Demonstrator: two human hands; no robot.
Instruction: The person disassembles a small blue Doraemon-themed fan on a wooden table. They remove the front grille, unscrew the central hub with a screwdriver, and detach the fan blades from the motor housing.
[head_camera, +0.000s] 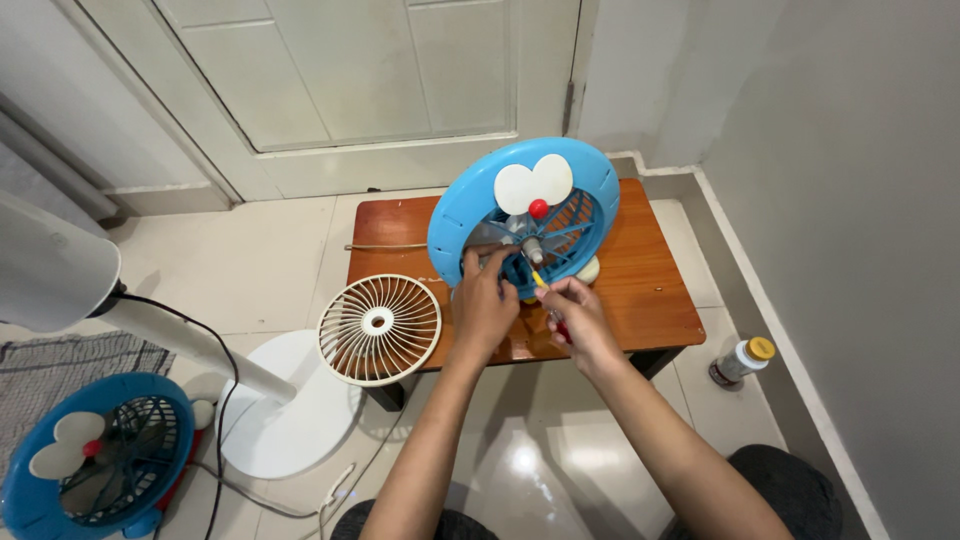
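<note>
Left hand (485, 300): closed, gripping round blue plastic fan housing (470, 205) | Right hand (580, 320): closed around yellow-shafted, red-handled screwdriver (540, 283) at hub | Brown wooden counter (650, 280).

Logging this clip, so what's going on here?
A person sits at a low wooden table working on a blue fan that stands on it. The left hand grips the fan's open front, while the right hand points a screwdriver at the hub. A cream grille lies off at the table's edge.
</note>
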